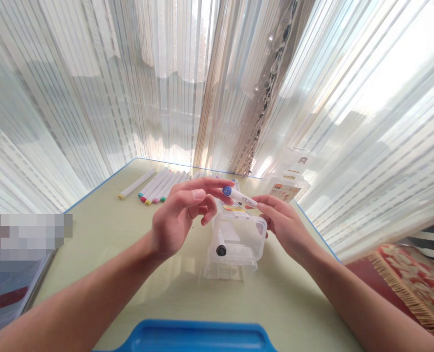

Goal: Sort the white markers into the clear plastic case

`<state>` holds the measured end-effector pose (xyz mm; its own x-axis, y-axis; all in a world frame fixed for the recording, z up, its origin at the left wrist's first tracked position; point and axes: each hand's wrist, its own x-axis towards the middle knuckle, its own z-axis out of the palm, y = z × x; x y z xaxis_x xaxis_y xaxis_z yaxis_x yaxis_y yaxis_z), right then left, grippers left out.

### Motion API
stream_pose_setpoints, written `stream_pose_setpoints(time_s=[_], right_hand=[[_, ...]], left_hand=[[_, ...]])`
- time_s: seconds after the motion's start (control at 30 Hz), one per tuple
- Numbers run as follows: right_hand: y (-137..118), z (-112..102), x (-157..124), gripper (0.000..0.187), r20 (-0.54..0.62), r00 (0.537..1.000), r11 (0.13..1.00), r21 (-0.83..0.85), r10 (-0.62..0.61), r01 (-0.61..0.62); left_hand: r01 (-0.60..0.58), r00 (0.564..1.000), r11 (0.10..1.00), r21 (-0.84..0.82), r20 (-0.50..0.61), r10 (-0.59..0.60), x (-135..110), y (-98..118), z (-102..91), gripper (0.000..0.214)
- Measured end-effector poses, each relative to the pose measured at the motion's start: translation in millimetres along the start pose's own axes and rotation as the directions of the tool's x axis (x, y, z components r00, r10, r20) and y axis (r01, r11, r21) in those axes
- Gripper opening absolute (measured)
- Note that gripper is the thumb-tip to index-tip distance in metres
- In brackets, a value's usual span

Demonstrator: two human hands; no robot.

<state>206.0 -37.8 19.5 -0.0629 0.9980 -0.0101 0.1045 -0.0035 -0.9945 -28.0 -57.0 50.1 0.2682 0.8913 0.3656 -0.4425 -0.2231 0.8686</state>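
My right hand (285, 222) pinches a white marker with a blue cap (239, 196) and holds it level above a clear plastic marker case (239, 244). My left hand (182, 215) meets it at the blue cap end, with index and middle fingertips on the cap and the other fingers curled loosely. The case lies on its side on the pale green table (103, 230). A single white marker with a black cap (220, 243) rests inside it.
A row of several white markers with coloured caps (154, 188) lies at the back of the table. A clear lid with a printed label (286, 188) stands at the back right. Sheer curtains hang behind. A blue tray edge (198, 337) shows at the front.
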Motion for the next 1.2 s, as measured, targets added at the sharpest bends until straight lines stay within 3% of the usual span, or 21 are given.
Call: stream_pose_setpoints(time_s=[0.33, 0.8, 1.2], right_hand=[[0, -1, 0, 0.03, 0.0, 1.0, 1.0, -0.019, 0.008, -0.008], [2, -3, 2, 0.028, 0.005, 1.0, 1.0, 0.001, -0.03, 0.03], [4, -4, 3, 0.027, -0.02, 0.994, 0.994, 0.032, -0.105, 0.106]], left_hand=[[-0.013, 0.999, 1.0, -0.015, 0.034, 0.013, 0, -3, -3.7, 0.044], [-0.042, 0.999, 0.998, 0.056, -0.025, 0.044, 2, -6, -4.3, 0.035], [0.021, 0.962, 0.975, 0.223, -0.268, 0.041, 9, -14, -7.4, 0.015]])
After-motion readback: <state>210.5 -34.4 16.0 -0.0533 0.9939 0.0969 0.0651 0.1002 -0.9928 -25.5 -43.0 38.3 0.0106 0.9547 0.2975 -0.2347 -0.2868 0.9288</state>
